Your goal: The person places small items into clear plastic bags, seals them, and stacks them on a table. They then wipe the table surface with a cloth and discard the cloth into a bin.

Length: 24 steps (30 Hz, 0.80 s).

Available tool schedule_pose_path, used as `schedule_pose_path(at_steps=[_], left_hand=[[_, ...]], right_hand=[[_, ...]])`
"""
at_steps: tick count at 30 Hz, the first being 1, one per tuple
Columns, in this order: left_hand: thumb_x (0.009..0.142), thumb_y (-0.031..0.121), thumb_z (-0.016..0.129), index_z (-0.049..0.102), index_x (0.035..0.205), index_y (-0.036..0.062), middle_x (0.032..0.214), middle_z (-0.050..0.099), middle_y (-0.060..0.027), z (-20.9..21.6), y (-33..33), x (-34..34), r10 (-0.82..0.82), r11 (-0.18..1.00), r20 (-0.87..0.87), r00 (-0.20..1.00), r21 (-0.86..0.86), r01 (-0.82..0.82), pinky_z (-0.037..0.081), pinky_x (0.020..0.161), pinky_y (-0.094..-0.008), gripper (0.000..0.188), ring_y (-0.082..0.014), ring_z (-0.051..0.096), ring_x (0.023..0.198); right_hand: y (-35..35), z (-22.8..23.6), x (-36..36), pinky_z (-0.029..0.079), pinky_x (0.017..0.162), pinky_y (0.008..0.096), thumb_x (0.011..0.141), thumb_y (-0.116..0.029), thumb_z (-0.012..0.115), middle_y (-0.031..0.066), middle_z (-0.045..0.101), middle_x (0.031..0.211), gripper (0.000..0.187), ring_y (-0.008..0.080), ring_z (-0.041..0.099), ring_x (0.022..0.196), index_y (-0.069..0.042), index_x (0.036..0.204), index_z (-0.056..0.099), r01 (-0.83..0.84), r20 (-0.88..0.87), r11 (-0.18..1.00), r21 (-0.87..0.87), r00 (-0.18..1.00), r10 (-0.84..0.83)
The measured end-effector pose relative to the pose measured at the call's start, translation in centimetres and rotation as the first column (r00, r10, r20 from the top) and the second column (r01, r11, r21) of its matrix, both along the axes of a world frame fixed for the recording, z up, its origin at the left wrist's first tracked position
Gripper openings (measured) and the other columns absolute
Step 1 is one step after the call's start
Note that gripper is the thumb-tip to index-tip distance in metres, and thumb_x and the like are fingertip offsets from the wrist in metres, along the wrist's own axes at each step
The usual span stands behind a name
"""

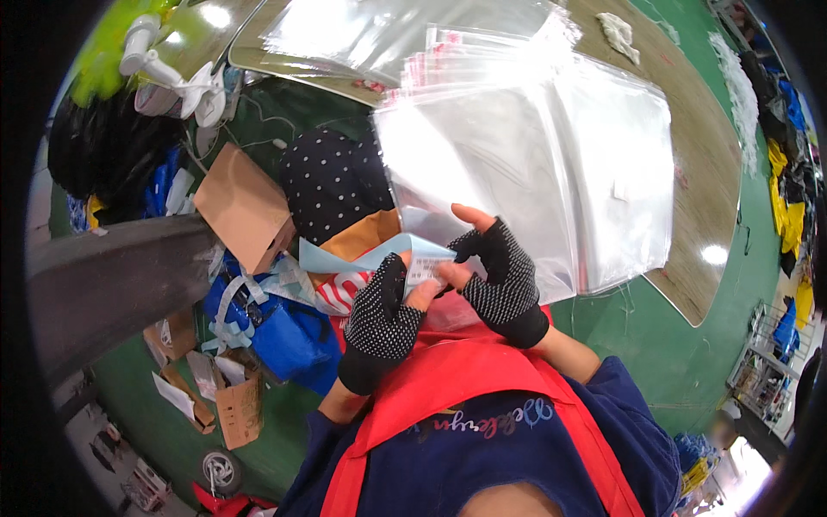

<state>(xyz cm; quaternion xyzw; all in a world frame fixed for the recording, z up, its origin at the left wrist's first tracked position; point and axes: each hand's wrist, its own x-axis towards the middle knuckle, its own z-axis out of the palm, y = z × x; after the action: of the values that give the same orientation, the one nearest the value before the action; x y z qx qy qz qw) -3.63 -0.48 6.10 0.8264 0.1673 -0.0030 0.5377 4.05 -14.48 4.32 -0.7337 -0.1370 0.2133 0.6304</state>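
I wear black fingerless gloves with white dots on both hands. My left hand [383, 314] pinches a small white printed label [425, 268] between thumb and fingers, close in front of my red apron [465, 370]. From the other side, the thumb of my right hand [504, 280] presses on the label's edge, with the index finger raised. A light blue strip [366, 261] runs behind the label and my left fingers. Just beyond the hands lies a stack of clear plastic bags [491, 164]. Black polka-dot fabric [323, 185] is on the left.
The bags lie on a wood-look table [706, 198]. A brown cardboard piece [244, 207], a blue bag [297, 340] and open cardboard boxes [239, 405] stand to the left. A dark curved bar [129, 289] crosses the left side. A white jointed stand [164, 69] is at upper left.
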Motion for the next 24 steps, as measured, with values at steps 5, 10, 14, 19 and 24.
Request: schedule_pose_path(at_steps=[5, 10, 14, 19, 24], left_hand=[[0.083, 0.022, 0.063, 0.060, 0.103, -0.0030, 0.084, 0.065, -0.0201, -0.6, 0.9, -2.6, -0.083, 0.959, -0.008, 0.997, 0.271, 0.082, 0.051, 0.066, -0.0363, 0.032, -0.0323, 0.065, 0.075], [0.083, 0.021, 0.064, 0.063, 0.102, 0.0007, 0.084, 0.066, -0.0185, -0.4, 0.6, -1.8, -0.081, 0.990, 0.010, 0.997, 0.112, 0.080, 0.051, 0.062, -0.0335, 0.028, -0.0288, 0.066, 0.070], [0.082, 0.019, 0.065, 0.063, 0.103, 0.0021, 0.083, 0.066, -0.0172, -0.2, 0.9, -1.9, -0.097, 0.993, 0.020, 0.995, 0.071, 0.096, 0.050, 0.062, -0.0314, 0.027, -0.0256, 0.066, 0.070], [0.082, 0.018, 0.065, 0.063, 0.104, 0.0033, 0.082, 0.066, -0.0164, -0.9, 1.0, -2.2, -0.085, 0.996, 0.058, 0.995, 0.028, 0.084, 0.050, 0.062, -0.0312, 0.027, -0.0246, 0.066, 0.070], [0.083, 0.020, 0.064, 0.063, 0.105, 0.0048, 0.081, 0.066, -0.0155, -1.3, 1.5, -2.5, -0.114, 0.994, 0.020, 0.993, 0.009, 0.113, 0.049, 0.061, -0.0334, 0.027, -0.0261, 0.065, 0.068]], right_hand=[[0.1, 0.2, 1.6, 0.046, 0.067, 0.0318, 0.066, -0.014, 0.077, 0.0092, 0.055, 0.081, 0.022, 0.0227, 0.055, 0.076, -0.011, 0.087, 0.069, 0.022, 0.502, 0.986, -0.163, 0.862, 0.064], [-0.7, -0.7, 1.8, 0.044, 0.070, 0.0320, 0.066, -0.019, 0.076, 0.0079, 0.054, 0.083, 0.023, 0.0222, 0.053, 0.079, -0.013, 0.088, 0.072, -0.176, 0.279, 0.984, -0.032, 0.944, 0.178], [-1.3, -0.8, 2.4, 0.043, 0.070, 0.0307, 0.067, -0.018, 0.076, 0.0069, 0.054, 0.081, 0.020, 0.0208, 0.053, 0.078, -0.012, 0.086, 0.073, -0.213, 0.281, 0.976, -0.033, 0.935, 0.214], [-1.5, -1.4, 2.2, 0.044, 0.070, 0.0307, 0.068, -0.021, 0.076, 0.0080, 0.055, 0.082, 0.022, 0.0215, 0.053, 0.080, -0.011, 0.088, 0.073, -0.246, 0.262, 0.969, 0.009, 0.936, 0.235], [-1.5, -1.2, 2.9, 0.045, 0.074, 0.0307, 0.070, -0.020, 0.075, 0.0090, 0.058, 0.083, 0.018, 0.0211, 0.055, 0.084, -0.009, 0.084, 0.073, -0.330, 0.097, 0.942, 0.067, 0.942, 0.323]])
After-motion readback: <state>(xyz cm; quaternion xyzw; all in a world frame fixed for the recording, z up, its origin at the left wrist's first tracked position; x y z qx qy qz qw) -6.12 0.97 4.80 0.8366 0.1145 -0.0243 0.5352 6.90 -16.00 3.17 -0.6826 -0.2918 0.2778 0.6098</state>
